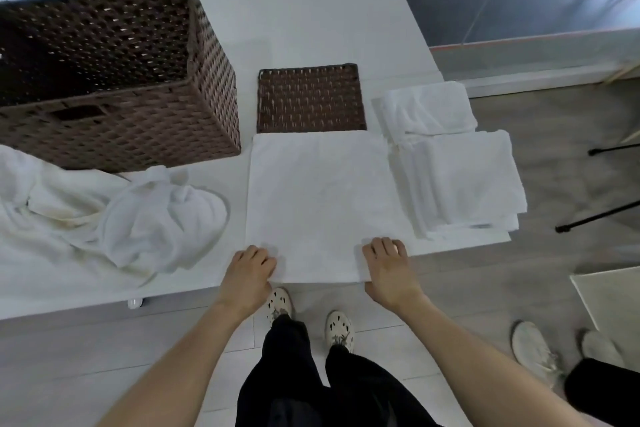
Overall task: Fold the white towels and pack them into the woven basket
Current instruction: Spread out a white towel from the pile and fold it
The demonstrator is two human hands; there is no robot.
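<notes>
A white towel (322,198) lies spread flat on the white table, its near edge hanging slightly over the front. My left hand (251,270) grips its near left corner and my right hand (386,265) grips its near right corner, fingers curled over the edge. A large brown woven basket (114,121) stands at the back left. A heap of unfolded white towels (114,215) lies left of the flat towel. A stack of folded white towels (460,180) sits at the right, with another folded one (429,111) behind it.
A flat brown woven lid (310,99) lies behind the spread towel. The white table (311,24) ends just right of the folded stack. Black tripod legs (595,218) and another person's shoes (535,350) are on the floor at the right.
</notes>
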